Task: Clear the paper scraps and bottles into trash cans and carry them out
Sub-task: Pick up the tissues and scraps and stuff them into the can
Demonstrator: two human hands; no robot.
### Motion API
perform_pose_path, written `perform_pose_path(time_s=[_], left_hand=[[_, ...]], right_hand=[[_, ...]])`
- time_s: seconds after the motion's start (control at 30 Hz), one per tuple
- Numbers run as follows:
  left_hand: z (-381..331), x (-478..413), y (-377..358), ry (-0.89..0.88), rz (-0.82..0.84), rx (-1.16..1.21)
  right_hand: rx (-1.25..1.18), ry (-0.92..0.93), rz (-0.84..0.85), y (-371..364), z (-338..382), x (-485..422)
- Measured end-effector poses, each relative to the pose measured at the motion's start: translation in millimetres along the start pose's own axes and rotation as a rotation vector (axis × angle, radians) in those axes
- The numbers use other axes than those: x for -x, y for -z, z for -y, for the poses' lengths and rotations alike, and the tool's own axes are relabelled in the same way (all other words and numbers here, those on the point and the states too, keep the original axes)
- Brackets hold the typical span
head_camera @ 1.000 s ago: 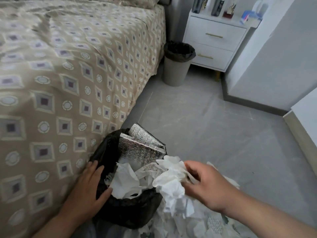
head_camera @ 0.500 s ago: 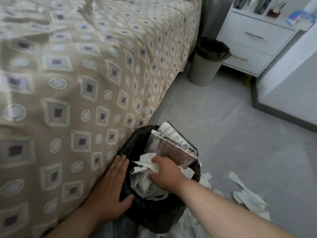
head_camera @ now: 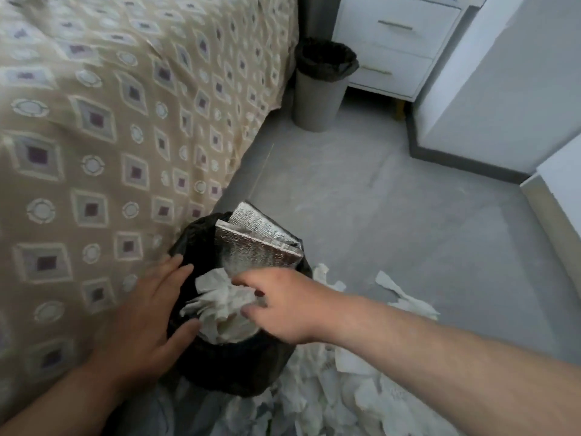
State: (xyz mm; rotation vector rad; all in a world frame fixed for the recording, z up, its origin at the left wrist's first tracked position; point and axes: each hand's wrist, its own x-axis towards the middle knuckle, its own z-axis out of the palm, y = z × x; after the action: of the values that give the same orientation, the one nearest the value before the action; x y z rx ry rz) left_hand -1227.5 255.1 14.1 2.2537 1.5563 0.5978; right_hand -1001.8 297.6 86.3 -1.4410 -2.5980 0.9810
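- Here, in the head view, the left hand [head_camera: 138, 325] lay flat against the side of the near trash can [head_camera: 239, 369], which was lined with a black bag. Its fingers were straight and a little apart, pressing on the bag, and the thumb rested near the front rim.
- The right hand [head_camera: 283, 303] was over the mouth of this can with the fingers spread and relaxed, gripping nothing. I cannot tell whether its fingertips touched the paper below or were just above it.
- A wad of crumpled white paper [head_camera: 223, 303] sat inside the can, filling the opening up to the rim, between the two hands.
- A silver foil pouch [head_camera: 261, 247] stood tilted in the far part of the same can, and its upper edge rose above the rim.
- More paper scraps [head_camera: 330, 388] lay in a heap on the grey floor [head_camera: 377, 199], just beside the can and under the right forearm.
- A few separate torn strips [head_camera: 405, 297] lay farther to the right, apart from the heap.
- The can stood close to the side of the bed, whose beige cover [head_camera: 94, 121] had a pattern of squares and circles.
- A second trash can [head_camera: 317, 99], grey with a black liner, stood upright at the far corner of the bed, just beside a white nightstand [head_camera: 393, 42] with two drawers, and well apart from the near can.
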Motion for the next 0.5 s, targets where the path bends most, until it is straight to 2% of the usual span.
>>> perform_pose_path(time_s=[0.07,0.13,0.27,0.33,0.43,0.5], left_hand=[[-41,-26,19,-0.162,0.020,-0.004],[-88,-53,25,-0.327,0.116,-0.018],[-162,-83,-13,-0.453,0.336,0.036],[-185,-86,-53,-0.381,0.481,-0.002],[-203,-88,-127,-0.127,0.790,-0.115],[-212,-81,-172,-0.034,0.869,-0.168]], right_hand=[[-0.062,-0.076,-0.090,33,-29,36],[-0.135,-0.249,-0.182,55,-71,74],[-0.229,-0.565,-0.332,54,-160,142],[-0.232,-0.676,-0.256,37,-198,169],[-0.219,-0.789,-0.101,7,-245,204],[-0.215,-0.847,-0.044,-11,-267,223]])
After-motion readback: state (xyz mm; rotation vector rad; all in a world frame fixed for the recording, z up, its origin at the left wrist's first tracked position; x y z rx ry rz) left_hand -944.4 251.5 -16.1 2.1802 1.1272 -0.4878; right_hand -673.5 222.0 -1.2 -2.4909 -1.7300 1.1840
